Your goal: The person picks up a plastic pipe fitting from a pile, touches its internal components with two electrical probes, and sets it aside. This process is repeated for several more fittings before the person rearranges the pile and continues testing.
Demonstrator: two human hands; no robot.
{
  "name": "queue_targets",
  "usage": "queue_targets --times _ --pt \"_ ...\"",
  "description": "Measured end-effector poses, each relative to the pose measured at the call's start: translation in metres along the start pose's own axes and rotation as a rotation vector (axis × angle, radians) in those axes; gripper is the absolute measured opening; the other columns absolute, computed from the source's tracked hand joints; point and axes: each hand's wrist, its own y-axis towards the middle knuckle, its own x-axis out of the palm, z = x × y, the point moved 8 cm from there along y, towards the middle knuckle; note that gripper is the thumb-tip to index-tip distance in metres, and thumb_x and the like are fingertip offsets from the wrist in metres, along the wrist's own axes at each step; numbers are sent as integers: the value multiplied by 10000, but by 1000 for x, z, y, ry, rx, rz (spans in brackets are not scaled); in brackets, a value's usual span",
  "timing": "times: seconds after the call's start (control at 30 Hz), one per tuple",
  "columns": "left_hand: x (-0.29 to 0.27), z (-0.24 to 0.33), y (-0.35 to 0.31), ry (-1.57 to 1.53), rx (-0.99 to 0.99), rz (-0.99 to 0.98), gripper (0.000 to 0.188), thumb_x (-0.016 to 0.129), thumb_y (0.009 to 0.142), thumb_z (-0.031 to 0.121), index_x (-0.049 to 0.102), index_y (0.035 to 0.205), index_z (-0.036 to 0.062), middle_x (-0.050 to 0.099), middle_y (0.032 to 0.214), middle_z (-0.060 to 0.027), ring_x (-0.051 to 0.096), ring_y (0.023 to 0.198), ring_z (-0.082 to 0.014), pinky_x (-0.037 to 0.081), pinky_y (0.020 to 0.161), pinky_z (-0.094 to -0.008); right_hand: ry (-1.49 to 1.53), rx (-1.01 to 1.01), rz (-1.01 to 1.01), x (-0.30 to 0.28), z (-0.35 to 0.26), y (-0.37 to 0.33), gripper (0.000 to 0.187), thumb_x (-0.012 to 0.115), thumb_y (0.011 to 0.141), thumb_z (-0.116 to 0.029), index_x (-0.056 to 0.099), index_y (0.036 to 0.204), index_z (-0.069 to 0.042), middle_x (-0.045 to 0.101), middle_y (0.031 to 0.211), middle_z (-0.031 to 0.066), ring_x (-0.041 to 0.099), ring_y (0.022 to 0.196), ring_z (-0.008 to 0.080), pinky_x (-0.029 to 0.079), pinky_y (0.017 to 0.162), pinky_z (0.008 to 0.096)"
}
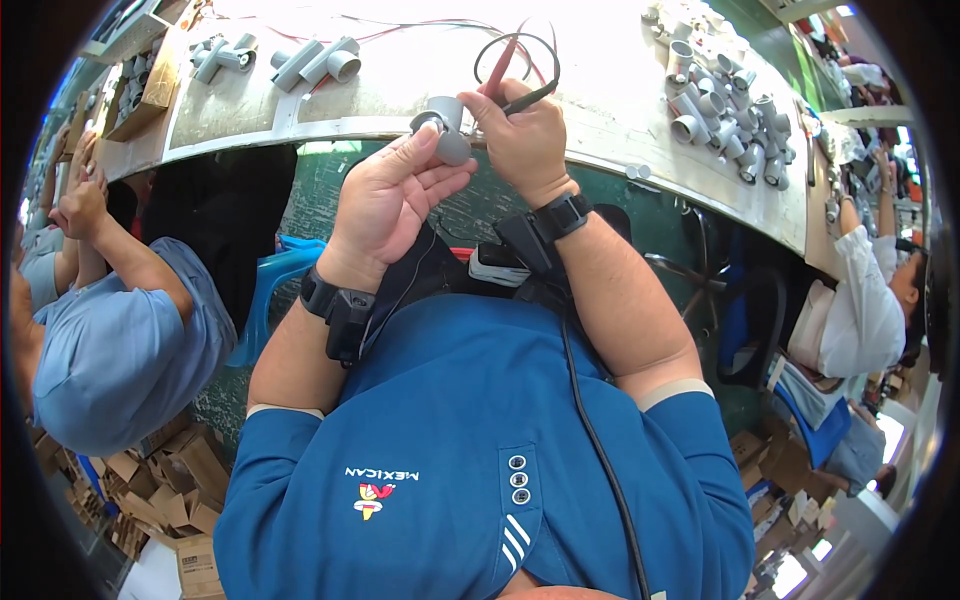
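Pinched between the thumb and fingers of my left hand point(385, 205) is a grey T-shaped plastic housing point(442, 110), raised just off the table's near edge. My right hand point(530, 145) is closed around two test probes close beside it. The red probe point(498, 70) points up and away, while the black probe point(530, 99) slants to the right. A thin dark lead loops above them. Whether a probe tip touches the housing cannot be made out, as my right fingers hide that spot.
On the white table point(420, 65), several similar grey housings point(318, 62) lie at the left, and a large heap of them point(712, 105) at the right. Thin red and black wires cross the far side. Co-workers point(120, 330) sit at both sides. A blue stool point(275, 290) stands left.
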Motion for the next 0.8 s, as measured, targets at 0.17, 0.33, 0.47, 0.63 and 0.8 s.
queue_targets --times 0.17,0.33,0.47,0.63,0.8 --pt "-2 3 0 3 -2 -1 406 638 1076 269 612 1278 -82 710 1184 -190 729 1072 -293 592 1002 -413 21 4 13 2 -2 1 266 799 948 -282 747 895 -27 681 645 74 633 565 147 483 538 311" --pt "-7 0 -2 -12 15 11 368 653 1068 267 631 1268 -41 724 1171 -158 733 1057 -271 590 978 -397 60 8 47 3 0 -2 244 802 940 -239 722 829 -37 617 582 84 577 508 153 437 504 332" --pt "-1 -6 0 -12 -9 -29 357 635 1077 265 625 1284 -26 721 1187 -146 725 1073 -267 582 982 -392 71 51 5 1 3 -5 188 790 956 -199 744 892 -28 662 643 49 600 578 101 445 525 301" --pt "-3 -4 -2 7 -16 -15 392 591 1100 261 590 1314 -68 703 1240 -194 721 1131 -312 586 1022 -415 92 70 3 4 7 -3 192 789 963 -194 745 913 -15 661 650 40 600 589 90 444 523 292" --pt "0 -1 -1 -21 -44 -17 307 665 1066 259 656 1261 22 730 1137 -85 712 1034 -211 567 961 -357 79 62 -7 5 3 -1 178 780 975 -180 750 952 -5 677 682 23 609 617 72 459 536 273"
